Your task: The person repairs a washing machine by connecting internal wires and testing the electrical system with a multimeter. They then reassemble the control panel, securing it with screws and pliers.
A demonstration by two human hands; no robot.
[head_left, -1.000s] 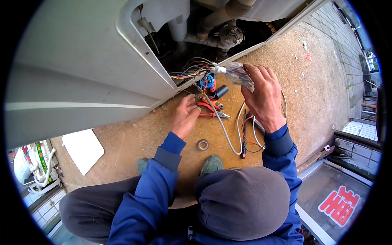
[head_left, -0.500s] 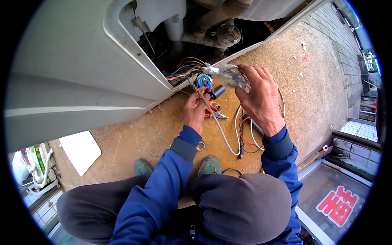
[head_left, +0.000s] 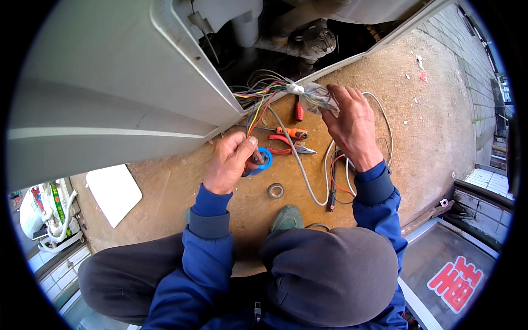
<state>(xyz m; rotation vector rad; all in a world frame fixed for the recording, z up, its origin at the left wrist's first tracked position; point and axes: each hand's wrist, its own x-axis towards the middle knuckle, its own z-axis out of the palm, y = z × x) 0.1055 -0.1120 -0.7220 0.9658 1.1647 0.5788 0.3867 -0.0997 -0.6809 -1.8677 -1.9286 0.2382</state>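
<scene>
My left hand (head_left: 231, 159) is closed on a blue round part (head_left: 265, 159) with coloured wires (head_left: 254, 118) running up from it; what else is in its fingers is hidden. My right hand (head_left: 355, 124) grips a clear plastic bag (head_left: 319, 98), which encloses wire ends and is joined by white wrapping (head_left: 295, 88) to the bundle leaving the cabinet opening. Below the bundle lie a red-handled tool (head_left: 299, 111), an orange-handled screwdriver (head_left: 296, 133) and red-handled pliers (head_left: 283, 151). A grey cable (head_left: 301, 170) loops past them.
The cabinet (head_left: 104, 99) fills the upper left, with pipes (head_left: 311, 44) in its opening. On the floor lie a tape roll (head_left: 276, 191), a dark lead (head_left: 332, 198) and a white panel (head_left: 114, 192) at left. A glass panel (head_left: 440, 258) with red lettering stands at lower right.
My left hand reached to the blue part, took hold of it and drew it down and left from beneath the bundle, uncovering a red-handled tool. My right hand still grips the bag.
</scene>
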